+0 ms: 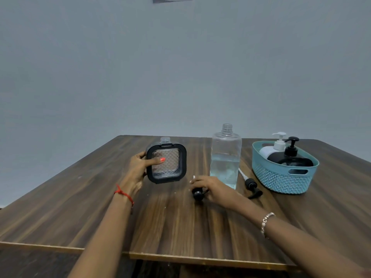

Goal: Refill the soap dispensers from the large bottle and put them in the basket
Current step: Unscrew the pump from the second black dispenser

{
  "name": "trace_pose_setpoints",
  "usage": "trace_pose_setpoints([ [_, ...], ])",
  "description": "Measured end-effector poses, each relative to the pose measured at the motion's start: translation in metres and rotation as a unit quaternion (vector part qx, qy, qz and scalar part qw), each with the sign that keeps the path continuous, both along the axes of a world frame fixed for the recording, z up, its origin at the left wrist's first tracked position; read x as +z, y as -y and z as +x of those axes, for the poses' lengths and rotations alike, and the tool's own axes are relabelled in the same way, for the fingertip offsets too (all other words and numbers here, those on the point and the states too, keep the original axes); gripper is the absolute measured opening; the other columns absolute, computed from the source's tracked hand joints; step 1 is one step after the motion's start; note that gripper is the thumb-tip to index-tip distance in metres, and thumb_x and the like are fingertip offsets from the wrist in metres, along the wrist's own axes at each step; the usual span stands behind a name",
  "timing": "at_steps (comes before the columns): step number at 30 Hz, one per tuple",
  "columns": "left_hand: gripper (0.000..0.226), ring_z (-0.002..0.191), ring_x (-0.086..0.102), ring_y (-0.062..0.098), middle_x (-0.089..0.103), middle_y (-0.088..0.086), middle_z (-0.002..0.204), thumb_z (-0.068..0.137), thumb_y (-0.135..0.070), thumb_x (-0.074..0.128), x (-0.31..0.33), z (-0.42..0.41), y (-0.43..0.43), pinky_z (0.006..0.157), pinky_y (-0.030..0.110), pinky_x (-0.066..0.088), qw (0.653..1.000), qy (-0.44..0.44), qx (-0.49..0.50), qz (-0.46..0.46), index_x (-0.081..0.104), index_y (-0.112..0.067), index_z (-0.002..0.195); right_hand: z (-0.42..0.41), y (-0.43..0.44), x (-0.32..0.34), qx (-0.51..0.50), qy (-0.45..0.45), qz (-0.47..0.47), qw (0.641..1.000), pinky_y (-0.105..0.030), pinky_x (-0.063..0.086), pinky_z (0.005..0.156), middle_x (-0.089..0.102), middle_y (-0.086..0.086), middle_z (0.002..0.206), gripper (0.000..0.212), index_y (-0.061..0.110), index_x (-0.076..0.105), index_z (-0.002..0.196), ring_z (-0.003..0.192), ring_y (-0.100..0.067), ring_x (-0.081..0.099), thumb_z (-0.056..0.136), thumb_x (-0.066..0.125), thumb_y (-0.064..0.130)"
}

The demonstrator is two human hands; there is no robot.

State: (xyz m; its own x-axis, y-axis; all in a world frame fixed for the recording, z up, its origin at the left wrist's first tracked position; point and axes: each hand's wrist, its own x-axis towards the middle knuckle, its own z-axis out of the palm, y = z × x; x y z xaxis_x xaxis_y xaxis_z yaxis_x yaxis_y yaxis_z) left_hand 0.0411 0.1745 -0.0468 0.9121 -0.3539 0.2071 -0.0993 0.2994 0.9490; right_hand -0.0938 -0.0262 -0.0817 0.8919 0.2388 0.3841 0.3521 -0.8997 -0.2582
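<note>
A square clear dispenser [172, 163] with a black frame stands uncapped left of centre, gripped at its left side by my left hand [138, 169]. My right hand [212, 189] rests on the table, fingers closed around a black pump head [197, 193] with a white tube. The large clear bottle [225, 157], open and about half full of pale liquid, stands just behind that hand. A second black pump [253, 187] lies on the table to the bottle's right. The teal basket [281, 179] at the right holds a white dispenser [275, 147] and a black dispenser [291, 155].
The wooden table [170, 221] ends in a front edge near the bottom of the view. A plain grey wall stands behind it. A lower wooden surface shows at the bottom left.
</note>
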Motion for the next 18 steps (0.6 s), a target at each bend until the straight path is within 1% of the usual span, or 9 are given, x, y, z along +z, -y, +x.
trace_pose_setpoints([
  [2, 0.032, 0.062, 0.069, 0.012, 0.072, -0.003, 0.07, 0.065, 0.011, 0.072, 0.0, 0.001, 0.002, 0.055, 0.024, 0.057, 1.0, 0.003, 0.0, 0.004, 0.065, -0.006, 0.092, 0.001, -0.002, -0.005, -0.009, -0.016, -0.009, 1.0, -0.036, 0.044, 0.095, 0.058, -0.016, 0.115, 0.043, 0.0, 0.064, 0.108, 0.108, -0.029, 0.055, 0.071, 0.051, -0.018],
  [3, 0.032, 0.061, 0.069, 0.012, 0.072, -0.003, 0.069, 0.065, 0.011, 0.072, -0.001, 0.001, 0.002, 0.056, 0.024, 0.058, 1.0, 0.004, -0.001, 0.005, 0.065, -0.006, 0.092, 0.002, -0.002, -0.007, -0.012, -0.022, -0.012, 1.0, -0.035, 0.043, 0.094, 0.057, -0.017, 0.114, 0.043, 0.0, 0.063, 0.108, 0.107, -0.03, 0.054, 0.071, 0.049, -0.017],
  [6, 0.033, 0.061, 0.069, 0.012, 0.071, 0.0, 0.072, 0.065, 0.011, 0.072, -0.002, 0.0, 0.003, 0.055, 0.023, 0.057, 1.0, 0.005, -0.002, 0.007, 0.065, -0.006, 0.093, 0.001, -0.001, -0.01, -0.027, -0.037, -0.029, 0.999, -0.024, 0.037, 0.093, 0.052, -0.016, 0.119, 0.047, 0.0, 0.058, 0.115, 0.11, -0.029, 0.05, 0.072, 0.047, -0.015],
  [8, 0.035, 0.063, 0.07, 0.014, 0.071, 0.002, 0.077, 0.064, 0.01, 0.072, -0.003, 0.0, 0.004, 0.057, 0.025, 0.058, 1.0, 0.006, -0.008, 0.009, 0.065, -0.005, 0.095, -0.001, -0.002, -0.009, -0.026, -0.051, -0.031, 0.998, -0.023, 0.036, 0.095, 0.05, -0.015, 0.124, 0.052, 0.004, 0.056, 0.121, 0.114, -0.027, 0.047, 0.074, 0.046, -0.016],
  [11, 0.033, 0.064, 0.07, 0.014, 0.071, 0.002, 0.076, 0.064, 0.01, 0.073, -0.004, 0.0, 0.005, 0.059, 0.026, 0.059, 1.0, 0.005, -0.009, 0.012, 0.065, -0.006, 0.092, -0.004, 0.0, -0.005, -0.03, -0.069, -0.019, 0.997, -0.02, 0.034, 0.099, 0.049, -0.01, 0.129, 0.059, 0.01, 0.053, 0.127, 0.119, -0.022, 0.045, 0.075, 0.047, -0.017],
  [13, 0.033, 0.065, 0.07, 0.015, 0.072, 0.001, 0.075, 0.064, 0.01, 0.073, -0.004, 0.0, 0.007, 0.06, 0.027, 0.059, 1.0, 0.006, -0.01, 0.012, 0.066, -0.007, 0.091, -0.004, 0.001, -0.004, -0.028, -0.067, -0.006, 0.997, -0.02, 0.034, 0.102, 0.05, -0.01, 0.129, 0.06, 0.011, 0.054, 0.127, 0.12, -0.021, 0.046, 0.075, 0.047, -0.018],
  [16, 0.031, 0.061, 0.07, 0.012, 0.073, -0.003, 0.066, 0.064, 0.011, 0.072, -0.002, 0.0, 0.009, 0.057, 0.025, 0.059, 1.0, 0.008, -0.016, 0.011, 0.065, -0.008, 0.088, -0.005, 0.005, -0.001, -0.02, -0.056, 0.009, 0.998, -0.015, 0.032, 0.099, 0.053, -0.011, 0.128, 0.061, 0.009, 0.055, 0.126, 0.121, -0.021, 0.048, 0.071, 0.052, -0.018],
  [18, 0.029, 0.059, 0.069, 0.011, 0.072, -0.005, 0.064, 0.066, 0.012, 0.071, 0.0, -0.001, 0.011, 0.057, 0.024, 0.059, 1.0, 0.011, -0.018, 0.009, 0.065, -0.008, 0.087, -0.007, 0.009, 0.001, -0.003, -0.04, 0.012, 0.999, -0.016, 0.035, 0.099, 0.057, -0.012, 0.125, 0.059, 0.006, 0.057, 0.124, 0.118, -0.02, 0.051, 0.069, 0.054, -0.017],
])
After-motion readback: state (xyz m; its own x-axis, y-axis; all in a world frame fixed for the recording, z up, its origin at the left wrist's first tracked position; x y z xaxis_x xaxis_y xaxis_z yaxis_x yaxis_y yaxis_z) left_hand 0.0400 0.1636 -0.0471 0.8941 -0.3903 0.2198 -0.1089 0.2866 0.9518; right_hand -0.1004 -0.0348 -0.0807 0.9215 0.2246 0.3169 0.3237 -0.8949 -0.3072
